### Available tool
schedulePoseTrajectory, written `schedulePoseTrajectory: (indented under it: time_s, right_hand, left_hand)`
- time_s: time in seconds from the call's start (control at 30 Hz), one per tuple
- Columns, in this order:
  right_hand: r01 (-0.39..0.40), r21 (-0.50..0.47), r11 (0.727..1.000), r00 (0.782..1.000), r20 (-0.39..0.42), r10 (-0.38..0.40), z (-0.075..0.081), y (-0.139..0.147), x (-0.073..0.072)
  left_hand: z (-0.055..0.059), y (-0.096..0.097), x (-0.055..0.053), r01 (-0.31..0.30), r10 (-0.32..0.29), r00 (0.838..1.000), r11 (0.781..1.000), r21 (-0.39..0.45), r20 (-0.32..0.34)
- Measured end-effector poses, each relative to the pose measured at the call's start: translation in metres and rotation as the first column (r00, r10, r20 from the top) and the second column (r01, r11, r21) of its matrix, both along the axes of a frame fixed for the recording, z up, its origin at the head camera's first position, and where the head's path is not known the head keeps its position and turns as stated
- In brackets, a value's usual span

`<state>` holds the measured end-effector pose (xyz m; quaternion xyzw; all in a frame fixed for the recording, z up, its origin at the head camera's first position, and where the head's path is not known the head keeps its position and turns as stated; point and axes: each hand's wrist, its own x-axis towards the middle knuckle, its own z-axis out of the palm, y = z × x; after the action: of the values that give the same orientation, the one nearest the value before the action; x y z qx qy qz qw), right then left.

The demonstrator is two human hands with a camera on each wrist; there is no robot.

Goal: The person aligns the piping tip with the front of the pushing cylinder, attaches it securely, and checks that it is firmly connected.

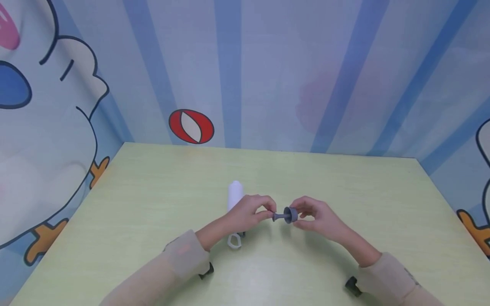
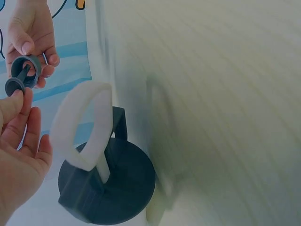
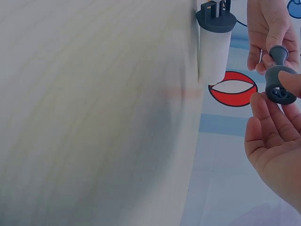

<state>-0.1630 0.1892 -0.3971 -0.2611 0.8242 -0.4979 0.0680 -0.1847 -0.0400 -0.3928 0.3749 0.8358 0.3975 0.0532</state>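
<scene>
Both hands hold a dark grey plastic piece (image 1: 289, 215) a little above the table, one at each end. It has a narrow stem with a small flared disc at one end; the stem's other end runs into a round cup (image 2: 35, 63). My left hand (image 1: 250, 211) pinches the small disc between thumb and fingertips. With thumb and fingers, my right hand (image 1: 321, 217) grips the cup by its outer wall. Openings show in the cup's end face (image 3: 281, 95) in the right wrist view. Whether stem and cup are one piece, I cannot tell.
Behind my left hand a white toy syringe (image 1: 235, 193) lies on the pale table (image 1: 153, 191), partly hidden by that hand. It has a dark grey round flange (image 2: 136, 179) and a white ring handle (image 2: 61, 127). A striped cartoon backdrop (image 1: 268, 85) rises behind the table.
</scene>
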Motion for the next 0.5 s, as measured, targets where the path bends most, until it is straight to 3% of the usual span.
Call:
schedulePoseTrajectory:
  time_s: [0.5]
  right_hand:
    - [-0.048, -0.091, 0.995, 0.999, 0.013, 0.049, -0.001, -0.011, 0.002]
  left_hand:
    - [-0.001, 0.003, 0.002, -0.014, 0.014, 1.000, 1.000, 0.002, -0.009]
